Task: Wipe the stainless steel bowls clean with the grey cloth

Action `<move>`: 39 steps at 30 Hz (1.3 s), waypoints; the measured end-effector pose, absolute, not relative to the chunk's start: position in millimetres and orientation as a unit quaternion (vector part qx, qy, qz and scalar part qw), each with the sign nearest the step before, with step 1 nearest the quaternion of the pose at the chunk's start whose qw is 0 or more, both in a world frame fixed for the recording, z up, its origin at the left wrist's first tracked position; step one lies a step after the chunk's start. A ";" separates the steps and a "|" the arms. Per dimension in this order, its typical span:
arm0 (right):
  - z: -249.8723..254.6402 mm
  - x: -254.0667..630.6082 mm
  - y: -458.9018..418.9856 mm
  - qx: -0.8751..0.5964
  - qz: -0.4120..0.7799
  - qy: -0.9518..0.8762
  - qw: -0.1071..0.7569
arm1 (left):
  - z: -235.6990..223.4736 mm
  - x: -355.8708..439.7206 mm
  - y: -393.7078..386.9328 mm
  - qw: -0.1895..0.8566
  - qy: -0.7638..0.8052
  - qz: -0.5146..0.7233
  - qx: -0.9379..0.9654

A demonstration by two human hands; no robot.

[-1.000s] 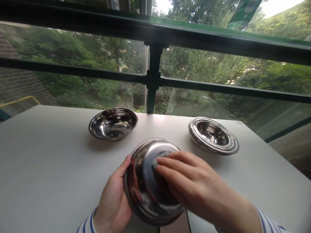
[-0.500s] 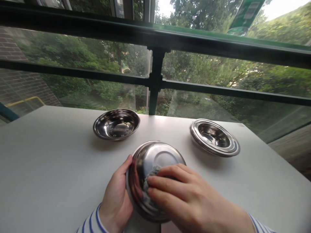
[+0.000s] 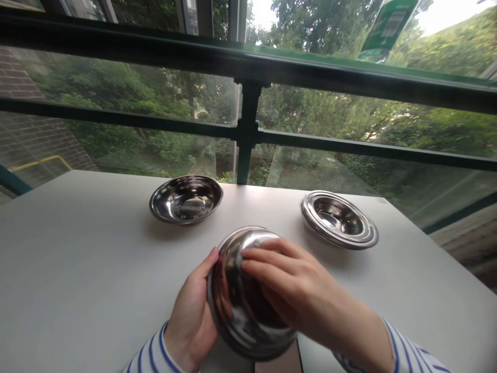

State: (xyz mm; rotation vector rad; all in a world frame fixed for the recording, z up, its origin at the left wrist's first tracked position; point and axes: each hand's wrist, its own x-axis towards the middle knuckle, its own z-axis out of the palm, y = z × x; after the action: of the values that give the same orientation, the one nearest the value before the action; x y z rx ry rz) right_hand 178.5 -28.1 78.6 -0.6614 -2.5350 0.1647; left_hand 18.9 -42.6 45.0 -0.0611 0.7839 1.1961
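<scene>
My left hand (image 3: 194, 305) grips the rim of a shiny stainless steel bowl (image 3: 243, 316), thumb on the near-left edge, fingers behind it. The bowl is tilted, its rounded underside facing me. My right hand (image 3: 293, 277) lies over that underside with fingers bent and close together, pressing a small crumpled grey wad against the metal. Most of the wad is hidden beneath the fingers now; whether it is cloth or scouring pad I cannot tell.
On the white table (image 3: 97, 259), another steel bowl (image 3: 186, 199) stands upright at back left. A stack of steel bowls (image 3: 339, 220) is at back right. Beneath the held bowl lies a flat pinkish object (image 3: 279, 360). A dark green railing (image 3: 248, 129) with glass runs behind, a green-labelled bottle (image 3: 388, 31) above.
My right hand has slid up across the bowl's underside, covering the grey wad that showed before. The held bowl has shifted slightly right, uncovering more of the flat object below.
</scene>
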 end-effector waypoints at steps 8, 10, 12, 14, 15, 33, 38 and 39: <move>87.0 181.8 -33.9 -0.168 0.102 -0.962 0.191 | 45.7 18.1 -43.1 0.742 0.379 0.553 -0.024; 84.1 182.6 -30.4 -0.206 0.080 -0.950 0.220 | 46.7 18.7 -43.4 0.749 0.374 0.547 -0.020; 80.1 184.1 -25.4 -0.266 0.050 -0.929 0.251 | 46.9 19.4 -43.5 0.751 0.374 0.543 -0.022; 78.7 185.2 -24.0 -0.290 0.041 -0.922 0.252 | 45.8 19.6 -43.0 0.751 0.377 0.541 -0.028; 79.6 185.1 -25.4 -0.283 0.047 -0.927 0.242 | 44.9 19.4 -42.5 0.753 0.377 0.538 -0.031; 105.6 190.0 -46.4 -0.180 0.142 -0.962 0.147 | 49.7 17.7 -43.3 0.753 0.372 0.542 -0.033; 115.2 195.5 -50.4 -0.180 0.127 -0.968 0.116 | 56.4 20.1 -42.8 0.754 0.365 0.545 -0.032; 114.9 195.1 -50.4 -0.179 0.119 -0.971 0.108 | 56.6 20.3 -43.0 0.754 0.364 0.545 -0.033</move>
State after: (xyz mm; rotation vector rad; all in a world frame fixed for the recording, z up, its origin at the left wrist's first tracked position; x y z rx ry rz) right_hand 195.1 -50.4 114.9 -0.5265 -2.8563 0.3503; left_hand 20.3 -43.0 56.6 -0.0715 0.7950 1.1892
